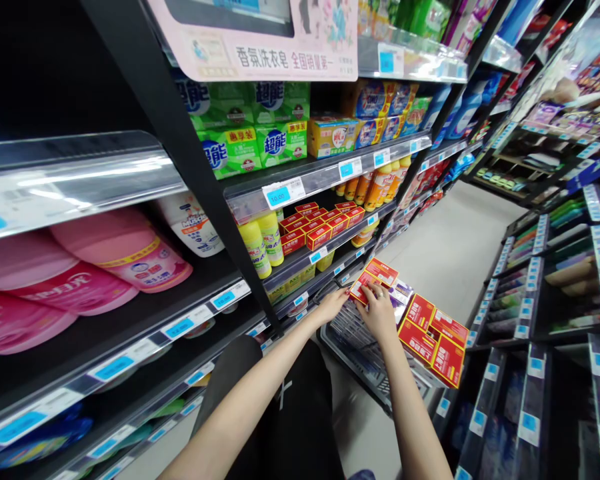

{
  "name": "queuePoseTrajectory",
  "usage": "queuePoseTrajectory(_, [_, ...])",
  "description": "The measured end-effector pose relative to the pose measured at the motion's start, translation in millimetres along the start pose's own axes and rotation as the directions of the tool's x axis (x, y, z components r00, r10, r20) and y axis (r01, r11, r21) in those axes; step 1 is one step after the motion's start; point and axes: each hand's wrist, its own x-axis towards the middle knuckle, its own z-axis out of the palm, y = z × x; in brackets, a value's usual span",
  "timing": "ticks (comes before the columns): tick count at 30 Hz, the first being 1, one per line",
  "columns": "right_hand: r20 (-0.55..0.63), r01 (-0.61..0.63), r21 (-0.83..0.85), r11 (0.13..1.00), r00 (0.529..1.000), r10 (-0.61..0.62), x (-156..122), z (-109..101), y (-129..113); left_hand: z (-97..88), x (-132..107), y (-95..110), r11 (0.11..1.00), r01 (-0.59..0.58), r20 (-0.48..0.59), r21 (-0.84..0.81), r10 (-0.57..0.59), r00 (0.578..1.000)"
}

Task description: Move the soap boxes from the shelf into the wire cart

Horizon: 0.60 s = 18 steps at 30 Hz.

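Note:
Low in front of me, a red soap box (361,287) is between my hands at the far end of a grey shopping cart (353,340). My right hand (379,310) curls its fingers over the box's near side, a ring on one finger. My left hand (333,305) has its fingers closed at the box's left corner. Another red box (381,269) lies just beyond. To the right, several red soap boxes (434,341) are laid together over the cart, beside a purple-and-white package (400,295). The undersides of the boxes are hidden.
Rows of red soap boxes (320,227) fill a shelf at left, beside yellow bottles (255,247). Above are green soap packs (283,141); nearer stand pink detergent bottles (145,257). A black shelf post (195,160) rises close by. Low display racks (530,373) border the right side.

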Motion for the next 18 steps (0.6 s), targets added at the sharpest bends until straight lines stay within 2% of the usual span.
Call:
queuePoseTrajectory(9, [0.018,-0.021,-0.054,0.998,1.0,0.022,-1,-7,-3,1.5,-1,-2,0.992,0.034,-0.021,0.122,-0.032,0.999])
queuePoseTrajectory(12, [-0.008,-0.004,-0.038,0.999,1.0,0.004,-7,-19,-7,-3.0,-4,2,0.977,0.033,-0.092,0.213,-0.013,0.996])
queuePoseTrajectory(15, [-0.102,-0.005,-0.005,1.0,0.995,0.004,-23,-40,-19,-25.5,-5,11,0.939,0.051,-0.266,0.34,0.044,0.963])
queuePoseTrajectory(18, [-0.203,-0.044,0.051,0.998,0.978,0.053,-50,-64,-39,-67.3,5,28,0.857,0.116,-0.42,0.502,0.124,0.899])
